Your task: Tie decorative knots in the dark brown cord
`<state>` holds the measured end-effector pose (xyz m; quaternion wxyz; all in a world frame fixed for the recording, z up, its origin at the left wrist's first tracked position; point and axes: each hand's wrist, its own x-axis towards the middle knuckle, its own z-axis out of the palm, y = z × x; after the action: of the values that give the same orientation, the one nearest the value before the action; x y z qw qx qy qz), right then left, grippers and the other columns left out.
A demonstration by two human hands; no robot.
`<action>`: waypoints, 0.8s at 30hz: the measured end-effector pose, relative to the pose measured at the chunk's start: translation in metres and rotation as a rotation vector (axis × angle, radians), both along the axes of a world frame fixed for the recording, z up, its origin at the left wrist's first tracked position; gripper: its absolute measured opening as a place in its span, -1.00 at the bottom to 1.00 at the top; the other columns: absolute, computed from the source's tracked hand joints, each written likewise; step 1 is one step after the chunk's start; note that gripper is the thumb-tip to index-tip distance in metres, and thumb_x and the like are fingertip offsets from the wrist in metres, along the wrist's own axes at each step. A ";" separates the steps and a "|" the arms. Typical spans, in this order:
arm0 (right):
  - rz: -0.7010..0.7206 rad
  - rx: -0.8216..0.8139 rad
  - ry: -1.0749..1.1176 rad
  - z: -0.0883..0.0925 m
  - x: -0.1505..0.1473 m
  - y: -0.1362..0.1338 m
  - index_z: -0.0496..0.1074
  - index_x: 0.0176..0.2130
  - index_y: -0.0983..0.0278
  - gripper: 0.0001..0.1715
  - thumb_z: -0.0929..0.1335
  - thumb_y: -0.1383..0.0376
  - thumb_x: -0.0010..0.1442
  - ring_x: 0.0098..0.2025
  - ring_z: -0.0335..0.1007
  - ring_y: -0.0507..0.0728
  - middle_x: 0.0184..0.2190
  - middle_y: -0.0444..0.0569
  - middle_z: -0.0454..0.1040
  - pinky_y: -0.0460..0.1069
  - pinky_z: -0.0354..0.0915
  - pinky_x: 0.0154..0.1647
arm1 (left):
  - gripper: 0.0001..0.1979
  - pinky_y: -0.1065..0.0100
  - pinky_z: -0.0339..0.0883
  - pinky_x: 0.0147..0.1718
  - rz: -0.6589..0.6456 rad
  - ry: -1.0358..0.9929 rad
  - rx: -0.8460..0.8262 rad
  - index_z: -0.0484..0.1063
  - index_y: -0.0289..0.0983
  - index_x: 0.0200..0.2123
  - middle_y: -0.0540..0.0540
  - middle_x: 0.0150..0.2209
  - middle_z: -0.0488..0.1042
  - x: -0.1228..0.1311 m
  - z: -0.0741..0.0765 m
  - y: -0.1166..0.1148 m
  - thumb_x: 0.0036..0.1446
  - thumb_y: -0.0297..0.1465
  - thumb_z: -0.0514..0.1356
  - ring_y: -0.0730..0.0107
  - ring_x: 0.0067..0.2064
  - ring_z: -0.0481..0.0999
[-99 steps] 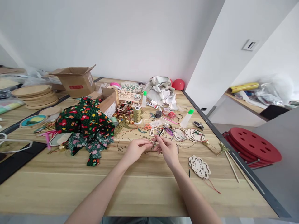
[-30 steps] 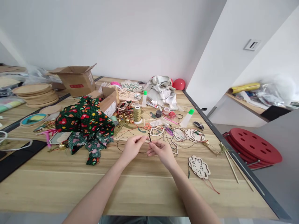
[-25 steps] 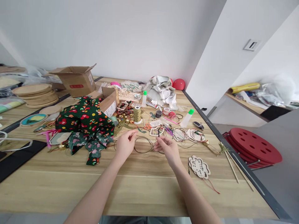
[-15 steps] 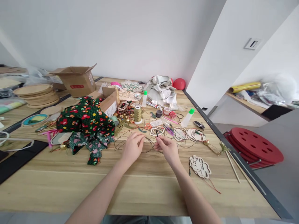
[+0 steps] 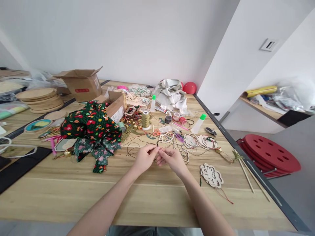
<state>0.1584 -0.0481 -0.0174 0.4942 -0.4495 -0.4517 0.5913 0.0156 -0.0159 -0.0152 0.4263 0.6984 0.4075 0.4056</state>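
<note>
My left hand (image 5: 144, 158) and my right hand (image 5: 172, 159) meet fingertip to fingertip over the middle of the wooden table (image 5: 147, 200). Both pinch a thin dark cord (image 5: 130, 151) that loops on the table to the left of my hands. Flat wooden cut-out ornaments (image 5: 190, 140) lie just beyond my right hand. Another cloud-shaped ornament (image 5: 211, 175) with a red string lies to its right.
A green patterned fabric (image 5: 91, 129) lies to the left, with cardboard boxes (image 5: 81, 85) behind. A gold thread spool (image 5: 145, 119), glue bottles (image 5: 199, 123), orange scissors (image 5: 155, 133) and small reels crowd the back. Wooden sticks (image 5: 246, 173) lie near the right edge. Red stools (image 5: 269, 154) stand on the floor.
My hands pulled apart along the cord, then came back together. They are now joined again at the fingertips, slightly nearer to me.
</note>
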 end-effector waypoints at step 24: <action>-0.058 0.258 -0.411 0.006 -0.006 -0.013 0.45 -0.13 0.31 -0.66 0.24 0.17 0.22 -0.70 0.29 0.02 -0.69 -0.15 0.38 -0.11 0.29 -0.65 | -0.66 0.54 -0.15 -0.74 0.098 -0.404 -0.405 0.50 -0.38 -0.29 0.11 -0.65 0.16 0.008 0.011 -0.010 -0.01 -0.20 0.22 0.67 -0.68 -0.02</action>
<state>0.1522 -0.0611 -0.0111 0.4622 -0.5063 -0.6015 0.4102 0.0240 -0.0259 -0.0038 0.6095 0.4834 0.4202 0.4671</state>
